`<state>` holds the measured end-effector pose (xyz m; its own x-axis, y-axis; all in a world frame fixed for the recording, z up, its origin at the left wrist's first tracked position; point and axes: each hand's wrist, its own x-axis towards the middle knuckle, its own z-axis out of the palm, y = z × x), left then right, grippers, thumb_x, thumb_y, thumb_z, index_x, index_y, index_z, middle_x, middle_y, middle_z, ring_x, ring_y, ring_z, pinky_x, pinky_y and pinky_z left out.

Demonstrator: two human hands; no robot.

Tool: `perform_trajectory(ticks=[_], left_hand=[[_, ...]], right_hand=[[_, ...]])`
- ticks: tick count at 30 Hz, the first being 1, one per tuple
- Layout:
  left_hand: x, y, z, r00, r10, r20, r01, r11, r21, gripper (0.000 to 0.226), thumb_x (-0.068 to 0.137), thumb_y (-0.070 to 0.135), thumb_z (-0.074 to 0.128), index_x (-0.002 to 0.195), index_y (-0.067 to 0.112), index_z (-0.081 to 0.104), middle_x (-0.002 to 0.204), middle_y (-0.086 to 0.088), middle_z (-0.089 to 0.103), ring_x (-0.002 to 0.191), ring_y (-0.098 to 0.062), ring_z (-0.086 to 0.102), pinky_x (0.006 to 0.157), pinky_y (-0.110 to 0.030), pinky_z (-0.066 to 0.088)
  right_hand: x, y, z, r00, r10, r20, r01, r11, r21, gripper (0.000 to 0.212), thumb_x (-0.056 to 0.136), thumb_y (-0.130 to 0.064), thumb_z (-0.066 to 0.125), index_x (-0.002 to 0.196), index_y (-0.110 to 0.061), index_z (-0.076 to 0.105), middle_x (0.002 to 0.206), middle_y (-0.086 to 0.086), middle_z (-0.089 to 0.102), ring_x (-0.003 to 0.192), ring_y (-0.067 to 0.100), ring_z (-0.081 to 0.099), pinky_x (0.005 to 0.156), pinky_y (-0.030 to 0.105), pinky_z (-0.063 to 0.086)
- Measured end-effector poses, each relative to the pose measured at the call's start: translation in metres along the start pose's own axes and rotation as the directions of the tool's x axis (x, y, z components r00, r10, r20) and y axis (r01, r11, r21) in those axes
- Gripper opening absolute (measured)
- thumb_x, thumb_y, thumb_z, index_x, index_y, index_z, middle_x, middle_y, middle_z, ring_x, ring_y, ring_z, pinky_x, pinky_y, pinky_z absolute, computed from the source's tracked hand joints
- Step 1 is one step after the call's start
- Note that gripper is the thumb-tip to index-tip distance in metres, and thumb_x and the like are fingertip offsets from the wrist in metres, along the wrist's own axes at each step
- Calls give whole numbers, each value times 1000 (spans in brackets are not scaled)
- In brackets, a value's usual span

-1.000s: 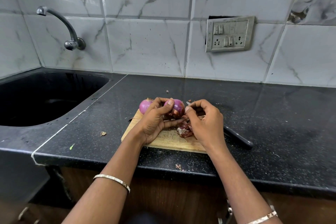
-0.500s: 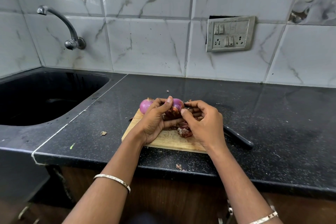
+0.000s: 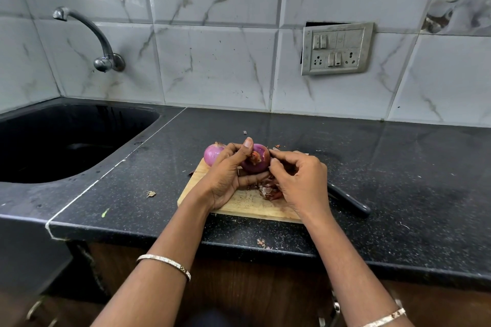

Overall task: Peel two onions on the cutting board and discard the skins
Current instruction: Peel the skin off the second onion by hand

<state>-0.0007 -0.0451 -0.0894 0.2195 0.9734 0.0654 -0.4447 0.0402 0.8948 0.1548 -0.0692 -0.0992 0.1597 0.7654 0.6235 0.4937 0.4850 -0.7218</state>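
Note:
A wooden cutting board (image 3: 247,204) lies on the black counter. My left hand (image 3: 225,175) grips a purple onion (image 3: 257,164) just above the board, thumb over its top where a scrap of dry skin clings. My right hand (image 3: 300,180) is beside it on the right, fingers curled, fingertips touching the onion's right side. A second purple onion (image 3: 212,154) rests at the board's far left corner, partly hidden by my left hand. A heap of peeled skins (image 3: 268,190) sits on the board under my right hand.
A black-handled knife (image 3: 348,202) lies on the counter right of the board. A black sink (image 3: 66,141) with a wall tap (image 3: 101,45) is at the left. Skin scraps (image 3: 151,194) dot the counter. A switch panel (image 3: 336,49) is on the tiled wall.
My left hand has turned the onion so more of its purple face shows. My right hand's fingertips have shifted up against the onion's right side.

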Motion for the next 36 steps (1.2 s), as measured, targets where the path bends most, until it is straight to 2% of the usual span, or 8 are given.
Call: perform_trajectory(ticks=[2,4,7,10,15,22,31,36], left_hand=[[0,0,0,1000,-2,-7,2,1000,6,49,95,37,63,125,1,52,129,-27,58,99,-27,74,74,-35,64],[-1,0,0,1000,-3,-14,3,1000,14,56,95,37,62,131,-5,50,130,-29,60,101,-27,73,75,-35,64],[-1,0,0,1000,3,-4,-3,1000,29,60,98,36,60,136,-9,45,115,-22,68,99,-25,74,73,-34,63],[-2,0,2,1000,14,4,-14,999,31,64,96,35,61,137,-10,43,105,-13,70,98,-23,74,72,-33,63],[-4,1,2,1000,3,-2,-3,1000,15,62,96,32,63,137,-8,41,114,-17,65,103,-26,72,75,-36,64],[-4,2,4,1000,18,-2,-18,999,39,72,90,38,66,139,-8,41,111,-16,67,99,-23,73,72,-33,63],[-3,0,3,1000,13,-10,-12,997,72,55,99,30,60,136,-7,42,107,-15,69,94,-22,75,70,-32,63],[-2,0,2,1000,7,-3,-6,998,60,45,98,31,62,129,1,46,113,-19,67,99,-26,74,76,-37,64]], right_hand=[[0,-3,0,1000,5,-3,-5,1000,15,19,87,-16,74,105,-19,81,95,-13,77,93,-8,67,83,5,47],[-2,-5,-1,1000,-2,-5,3,999,38,18,87,-20,77,105,-19,81,91,-16,74,86,-5,68,76,8,51],[-3,-6,-2,998,-51,-20,52,998,23,20,85,-25,81,104,-21,80,90,-15,73,80,1,69,71,13,54],[-2,-4,0,998,-61,-24,61,998,13,19,85,-26,82,103,-20,81,90,-14,73,82,0,69,73,13,54],[-1,0,0,993,-86,-78,86,996,-15,13,86,-13,79,98,-18,81,89,-12,75,89,-5,68,80,6,48],[-3,-5,-1,990,-121,-73,121,993,-8,8,86,-17,79,93,-19,81,85,-17,73,83,-3,69,75,11,53],[-3,1,3,976,-208,-61,195,965,-177,1,86,-15,75,86,-15,74,81,-9,68,75,5,63,70,29,55],[-3,-1,2,986,-148,-82,134,979,-154,6,88,-16,71,85,-20,67,83,-10,64,77,3,60,68,17,47]])
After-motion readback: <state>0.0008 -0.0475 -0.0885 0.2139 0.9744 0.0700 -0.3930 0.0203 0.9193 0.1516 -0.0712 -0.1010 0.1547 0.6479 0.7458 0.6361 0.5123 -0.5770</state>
